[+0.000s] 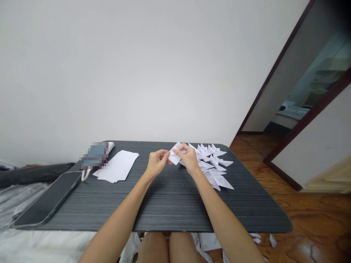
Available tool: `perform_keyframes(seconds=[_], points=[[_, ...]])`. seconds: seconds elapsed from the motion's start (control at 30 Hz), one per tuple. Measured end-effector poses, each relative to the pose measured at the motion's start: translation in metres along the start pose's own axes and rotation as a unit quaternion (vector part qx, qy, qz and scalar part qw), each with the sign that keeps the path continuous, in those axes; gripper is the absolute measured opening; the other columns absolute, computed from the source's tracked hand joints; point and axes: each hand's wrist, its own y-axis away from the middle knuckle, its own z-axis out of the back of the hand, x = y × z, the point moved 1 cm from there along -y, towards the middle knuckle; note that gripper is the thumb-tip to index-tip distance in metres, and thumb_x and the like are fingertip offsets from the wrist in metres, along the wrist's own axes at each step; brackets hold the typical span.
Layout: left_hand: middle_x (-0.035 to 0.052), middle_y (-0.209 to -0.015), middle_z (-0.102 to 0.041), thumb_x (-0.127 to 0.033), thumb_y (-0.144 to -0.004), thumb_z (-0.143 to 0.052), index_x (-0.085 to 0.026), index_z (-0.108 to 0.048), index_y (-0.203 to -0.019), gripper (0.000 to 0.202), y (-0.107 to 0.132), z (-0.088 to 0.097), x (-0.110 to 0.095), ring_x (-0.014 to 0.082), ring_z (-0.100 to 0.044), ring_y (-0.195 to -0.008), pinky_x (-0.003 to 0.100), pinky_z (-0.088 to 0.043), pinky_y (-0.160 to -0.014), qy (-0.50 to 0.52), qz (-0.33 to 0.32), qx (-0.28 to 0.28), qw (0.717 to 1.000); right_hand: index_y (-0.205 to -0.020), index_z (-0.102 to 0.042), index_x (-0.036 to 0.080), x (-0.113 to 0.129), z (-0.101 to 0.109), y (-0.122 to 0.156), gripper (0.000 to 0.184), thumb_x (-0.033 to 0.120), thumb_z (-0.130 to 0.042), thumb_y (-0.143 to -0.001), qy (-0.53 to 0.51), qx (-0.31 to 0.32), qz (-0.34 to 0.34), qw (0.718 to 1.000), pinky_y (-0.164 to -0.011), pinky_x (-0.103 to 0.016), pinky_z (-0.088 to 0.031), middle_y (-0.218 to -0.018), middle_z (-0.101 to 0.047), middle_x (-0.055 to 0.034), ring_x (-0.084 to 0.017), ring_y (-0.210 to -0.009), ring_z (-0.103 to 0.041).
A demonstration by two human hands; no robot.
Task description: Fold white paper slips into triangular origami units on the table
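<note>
- Knees and both forearms are showing closest to cam, reaching out over the dark bench.
- Left hand and right hand are meeting above the bench's far middle, both pinching one small folded white paper piece between them.
- Fingers are clenching lightly on the paper's edges, thumb vs. forefinger on each side.
- Paper is looking very light, thin, soft, prob. easy to crease or tear; best held at the folded edges or corners, w/ gentle pressure.
- Folded paper triangles are lying in a pile just right of the hands.
- Flat white sheets are sitting to the left, a phone overhanging the bench's near-left corner.
- Paper scraps are lying on the wood floor.
</note>
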Motion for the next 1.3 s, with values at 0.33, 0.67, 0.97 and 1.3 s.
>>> perform_keyframes(seconds=[0.33,0.67,0.97,1.3], points=[[0.005,-0.054,-0.064,-0.028,-0.071,-0.054,-0.003,-0.053,-0.101,0.039,0.001,-0.001,-0.007,0.0174,-0.061,-0.048,0.027,-0.05,-0.047,0.065,0.025,-0.01,0.998,-0.123,-0.023,0.03,-0.002,0.002,0.001,0.075,0.019,-0.061,-0.059,-0.131,0.052,-0.074,0.987,-0.061,-0.026,-0.046,-0.069,-0.059,0.0036,-0.011,-0.059,-0.056],[0.0071,-0.077,-0.066,-0.02,-0.075,-0.046,-0.011,-0.057,-0.101,0.03,0.003,0.012,-0.004,0.0146,-0.061,-0.066,0.028,-0.048,-0.066,-0.176,-0.14,0.087,0.971,-0.069,-0.063,0.015,-0.018,0.013,-0.01,0.015,0.016,-0.049,-0.064,-0.024,0.053,-0.062,0.996,-0.074,-0.029,-0.04,-0.082,-0.063,-0.005,-0.016,-0.077,-0.056],[-0.0014,-0.048,-0.056,-0.026,-0.083,-0.035,-0.015,-0.052,-0.061,0.03,-0.001,0.019,-0.004,0.0081,-0.053,-0.044,0.019,-0.04,-0.055,-0.305,-0.126,0.071,0.942,-0.075,-0.065,0.015,0.003,0.017,-0.002,0.028,0.04,-0.054,-0.069,0.179,0.184,0.004,0.966,-0.076,-0.029,-0.038,-0.1,-0.056,-0.008,-0.019,-0.094,-0.049],[0.004,-0.049,-0.059,-0.043,-0.082,-0.033,-0.011,-0.046,-0.066,0.038,-0.003,0.014,-0.004,0.0119,-0.054,-0.036,0.018,-0.032,-0.034,0.007,0.086,0.142,0.986,-0.093,-0.064,0.014,0.008,0.017,0.002,0.031,0.032,-0.053,-0.07,0.085,0.244,-0.04,0.965,-0.045,-0.021,-0.034,-0.063,-0.061,-0.0018,-0.009,-0.048,-0.045]])
